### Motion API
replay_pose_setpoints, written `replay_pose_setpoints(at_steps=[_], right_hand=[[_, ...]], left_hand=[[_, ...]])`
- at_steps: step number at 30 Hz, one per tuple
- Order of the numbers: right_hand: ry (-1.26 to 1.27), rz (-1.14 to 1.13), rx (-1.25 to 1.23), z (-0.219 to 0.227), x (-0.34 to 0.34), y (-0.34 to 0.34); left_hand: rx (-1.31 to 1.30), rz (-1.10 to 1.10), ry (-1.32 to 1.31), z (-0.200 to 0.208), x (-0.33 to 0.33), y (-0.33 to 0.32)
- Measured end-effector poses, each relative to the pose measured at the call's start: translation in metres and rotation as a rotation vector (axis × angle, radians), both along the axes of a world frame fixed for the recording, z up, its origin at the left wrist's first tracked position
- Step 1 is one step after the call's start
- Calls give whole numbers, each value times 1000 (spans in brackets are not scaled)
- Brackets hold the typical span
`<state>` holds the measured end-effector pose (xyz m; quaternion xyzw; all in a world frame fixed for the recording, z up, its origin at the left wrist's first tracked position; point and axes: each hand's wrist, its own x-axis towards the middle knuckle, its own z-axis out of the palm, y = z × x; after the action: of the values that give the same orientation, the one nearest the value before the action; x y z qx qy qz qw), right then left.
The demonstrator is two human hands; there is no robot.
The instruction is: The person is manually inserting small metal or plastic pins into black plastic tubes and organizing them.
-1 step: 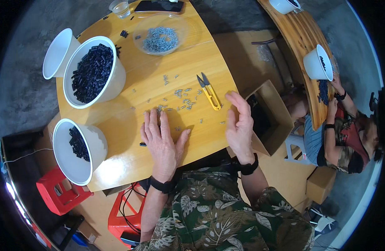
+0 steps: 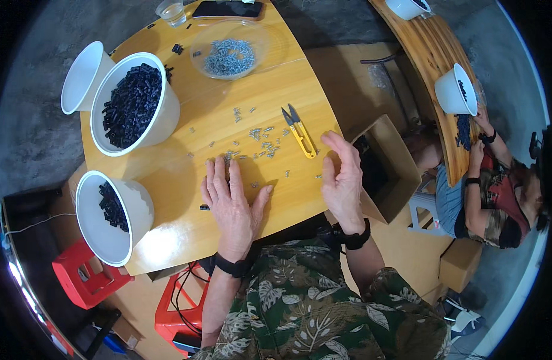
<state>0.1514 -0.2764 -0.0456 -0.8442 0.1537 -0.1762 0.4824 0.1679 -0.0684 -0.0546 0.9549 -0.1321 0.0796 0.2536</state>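
My left hand point(image 2: 232, 207) lies palm down on the wooden table, fingers stretched out and holding nothing. A small black piece point(image 2: 204, 207) rests beside its outer edge, partly hidden under it. Just beyond the fingertips are scattered several small silvery metal screws point(image 2: 267, 149). Over the right edge of the table, my right hand point(image 2: 343, 183) is bent with thumb and fingers apart and nothing visible in it. Yellow-handled thread snips point(image 2: 302, 137) lie near that hand, blades pointing away. Farther back, a clear round dish point(image 2: 198, 62) holds many more silvery screws.
At the left stand a big white tub point(image 2: 171, 123) full of black pieces, a smaller one point(image 2: 141, 210) with fewer, and another white tub point(image 2: 78, 78). A phone point(image 2: 228, 9) and cup point(image 2: 172, 13) lie far back. Right: a cardboard box point(image 2: 402, 186) and a person point(image 2: 492, 198).
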Motion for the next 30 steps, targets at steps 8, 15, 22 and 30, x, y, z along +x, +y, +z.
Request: replay_pose_setpoints(at_steps=[8, 15, 22, 30], right_hand=[[-25, 97, -286, -4, 1, -7], [9, 192, -308, 5, -27, 12], [114, 340, -339, 3, -26, 43], [69, 488, -298, 1, -18, 69]], left_hand=[[13, -13, -2, -1, 4, -4], [7, -15, 14, 1, 4, -2], [8, -13, -21, -1, 6, -2], [-41, 4, 10, 1, 2, -3]])
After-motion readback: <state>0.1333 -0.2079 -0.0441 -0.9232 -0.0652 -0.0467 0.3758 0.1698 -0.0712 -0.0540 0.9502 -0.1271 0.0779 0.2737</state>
